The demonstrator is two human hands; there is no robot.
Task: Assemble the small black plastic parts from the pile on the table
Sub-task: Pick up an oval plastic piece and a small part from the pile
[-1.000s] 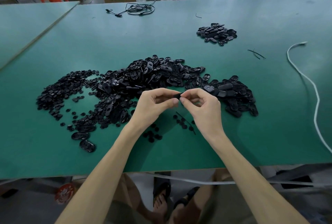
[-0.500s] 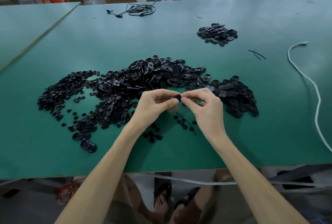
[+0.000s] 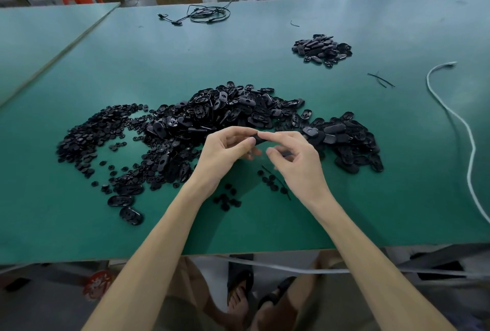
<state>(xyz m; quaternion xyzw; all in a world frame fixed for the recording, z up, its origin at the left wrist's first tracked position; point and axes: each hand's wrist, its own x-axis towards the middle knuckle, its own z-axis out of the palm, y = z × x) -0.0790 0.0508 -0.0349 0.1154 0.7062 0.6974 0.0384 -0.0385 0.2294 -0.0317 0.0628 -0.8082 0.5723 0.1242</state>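
Hands meeting above near edge of main pile [image 3: 212,129] on green table [image 3: 344,198]. Left hand [image 3: 225,155] pinching one black part [image 3: 261,140] between thumb and forefinger, holding it raised clear of table, probably to keep the mating side open to the other hand. Right hand [image 3: 299,161] touching far end of same part with forefinger tip [image 3: 262,133]; thumb apart, other fingers loosely curled, so steadying or pressing rather than gripping; whether anything small is sitting under that fingertip, cannot tell. Loose small round pieces [image 3: 228,198] lying just near of hands, within easy reach. Separate small heap [image 3: 322,49] sitting far right, well apart, likely finished pieces. White cable [image 3: 466,131] trailing along right.

Comparing with half a second earlier: right thumb now opening away from part, pinch loosening; left grip unchanged.
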